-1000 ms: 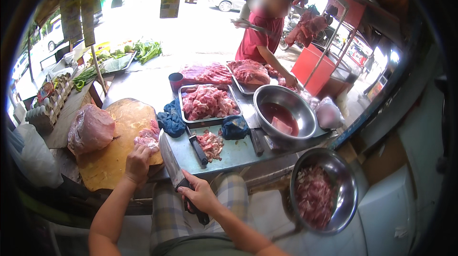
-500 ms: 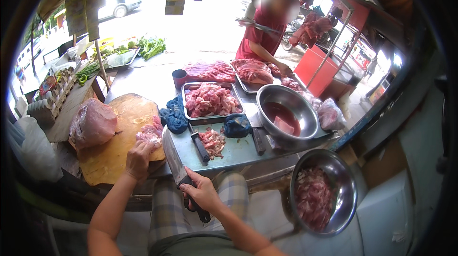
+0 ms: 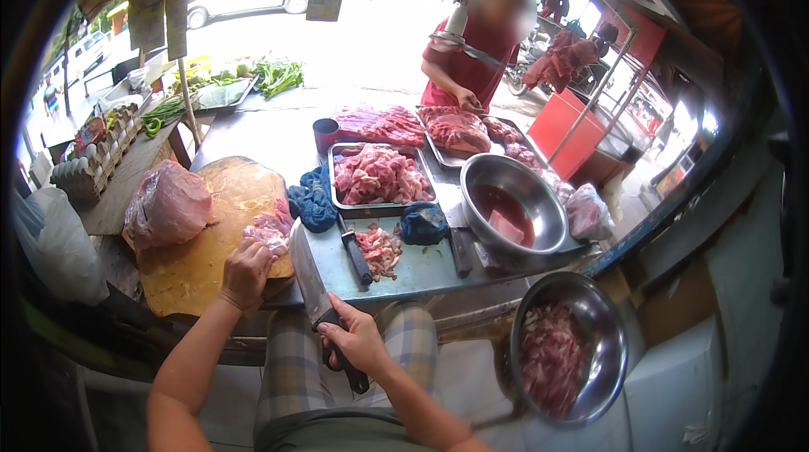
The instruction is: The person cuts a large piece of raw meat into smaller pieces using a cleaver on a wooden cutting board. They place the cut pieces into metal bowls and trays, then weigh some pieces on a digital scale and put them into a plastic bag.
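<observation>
My left hand [image 3: 247, 273] is closed on the near end of a small pale-pink piece of meat [image 3: 273, 226], at the right side of a round wooden chopping board [image 3: 190, 283]. My right hand [image 3: 357, 339] grips the black handle of a large knife [image 3: 309, 277], its broad blade pointing up and away, just right of that meat. Blade and meat look close together, but I cannot tell whether they touch. A big raw chunk of meat [image 3: 168, 204] rests at the board's left.
Right of the board are a blue cloth [image 3: 313, 199], a tray of cut meat [image 3: 435, 199], small scraps [image 3: 379, 251] and another knife [image 3: 356, 256]. A steel bowl [image 3: 558, 199] holds reddish liquid; a second bowl [image 3: 621, 342] stands lower right. Across the counter stands a person [image 3: 472, 69] in red.
The scene has shifted slightly in view. My hands keep nearly the same hold and place. The person across has drawn a hand back to the left, over the meat tray.
</observation>
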`<move>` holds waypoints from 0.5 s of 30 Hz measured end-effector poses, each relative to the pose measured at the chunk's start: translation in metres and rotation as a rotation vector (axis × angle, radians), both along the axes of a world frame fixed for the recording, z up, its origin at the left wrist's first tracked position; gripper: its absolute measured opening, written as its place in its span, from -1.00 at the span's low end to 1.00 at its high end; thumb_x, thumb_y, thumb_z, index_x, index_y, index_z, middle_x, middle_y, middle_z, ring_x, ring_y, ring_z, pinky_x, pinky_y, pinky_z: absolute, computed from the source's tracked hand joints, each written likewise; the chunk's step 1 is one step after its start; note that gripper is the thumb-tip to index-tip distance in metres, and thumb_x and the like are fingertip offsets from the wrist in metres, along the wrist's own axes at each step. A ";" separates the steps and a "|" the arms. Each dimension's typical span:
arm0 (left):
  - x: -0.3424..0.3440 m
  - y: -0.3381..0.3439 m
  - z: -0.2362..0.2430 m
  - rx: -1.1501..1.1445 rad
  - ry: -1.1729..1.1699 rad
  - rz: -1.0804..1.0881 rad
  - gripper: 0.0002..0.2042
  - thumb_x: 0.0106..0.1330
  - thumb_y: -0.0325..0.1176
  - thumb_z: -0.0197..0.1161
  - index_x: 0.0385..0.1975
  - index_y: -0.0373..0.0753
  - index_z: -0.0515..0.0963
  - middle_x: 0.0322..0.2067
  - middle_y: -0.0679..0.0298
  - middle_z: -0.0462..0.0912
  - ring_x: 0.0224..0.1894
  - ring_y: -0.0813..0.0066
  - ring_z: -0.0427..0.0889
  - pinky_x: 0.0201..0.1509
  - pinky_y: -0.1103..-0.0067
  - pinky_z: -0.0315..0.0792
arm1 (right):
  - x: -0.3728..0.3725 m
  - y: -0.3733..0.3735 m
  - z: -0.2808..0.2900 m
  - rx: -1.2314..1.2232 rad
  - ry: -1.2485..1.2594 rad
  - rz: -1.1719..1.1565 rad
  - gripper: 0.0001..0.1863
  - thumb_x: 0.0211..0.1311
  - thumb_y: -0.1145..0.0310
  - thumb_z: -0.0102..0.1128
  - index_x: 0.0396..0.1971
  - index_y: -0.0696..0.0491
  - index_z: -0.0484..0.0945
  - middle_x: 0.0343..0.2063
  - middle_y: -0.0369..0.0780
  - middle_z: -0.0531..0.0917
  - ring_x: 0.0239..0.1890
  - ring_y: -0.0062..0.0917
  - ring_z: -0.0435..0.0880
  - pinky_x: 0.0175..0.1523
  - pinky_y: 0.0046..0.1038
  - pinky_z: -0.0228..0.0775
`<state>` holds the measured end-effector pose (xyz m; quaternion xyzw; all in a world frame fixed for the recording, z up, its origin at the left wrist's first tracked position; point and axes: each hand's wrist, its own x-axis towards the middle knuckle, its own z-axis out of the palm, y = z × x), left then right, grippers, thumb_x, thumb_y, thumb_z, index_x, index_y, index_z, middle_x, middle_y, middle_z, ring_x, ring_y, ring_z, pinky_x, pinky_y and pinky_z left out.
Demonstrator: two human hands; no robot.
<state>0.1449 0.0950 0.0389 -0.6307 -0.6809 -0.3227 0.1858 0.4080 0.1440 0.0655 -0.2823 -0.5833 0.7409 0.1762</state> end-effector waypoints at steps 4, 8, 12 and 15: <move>0.002 0.001 0.002 -0.008 -0.008 0.007 -0.92 0.19 -0.44 0.29 -0.44 -0.24 0.51 -0.38 0.16 0.60 -0.21 0.13 0.59 -0.16 0.31 0.51 | 0.001 0.001 -0.001 0.001 -0.015 0.013 -0.28 0.33 0.53 0.19 0.45 0.09 0.12 -0.48 -0.31 0.54 -0.56 -0.74 0.47 -0.57 -0.63 0.42; 0.003 0.000 0.003 -0.018 -0.010 0.010 -0.94 0.18 -0.46 0.28 -0.42 -0.25 0.53 -0.39 0.15 0.60 -0.21 0.12 0.59 -0.15 0.30 0.51 | 0.001 0.000 -0.002 -0.002 -0.013 0.009 -0.28 0.33 0.53 0.19 0.45 0.09 0.12 -0.47 -0.31 0.54 -0.58 -0.74 0.47 -0.57 -0.63 0.42; 0.003 0.000 0.002 -0.019 -0.016 0.016 -0.95 0.18 -0.47 0.27 -0.42 -0.25 0.53 -0.39 0.16 0.59 -0.22 0.12 0.58 -0.15 0.30 0.51 | 0.002 0.001 -0.002 -0.016 0.000 0.002 -0.28 0.33 0.54 0.19 0.45 0.08 0.13 -0.49 -0.31 0.55 -0.61 -0.73 0.47 -0.57 -0.62 0.41; 0.003 0.000 0.001 -0.026 -0.032 0.018 -0.95 0.19 -0.47 0.27 -0.43 -0.25 0.53 -0.40 0.16 0.59 -0.22 0.12 0.58 -0.16 0.30 0.51 | 0.003 0.001 -0.003 -0.021 -0.022 -0.001 -0.28 0.33 0.54 0.18 0.45 0.08 0.13 -0.50 -0.30 0.55 -0.64 -0.71 0.49 -0.57 -0.60 0.41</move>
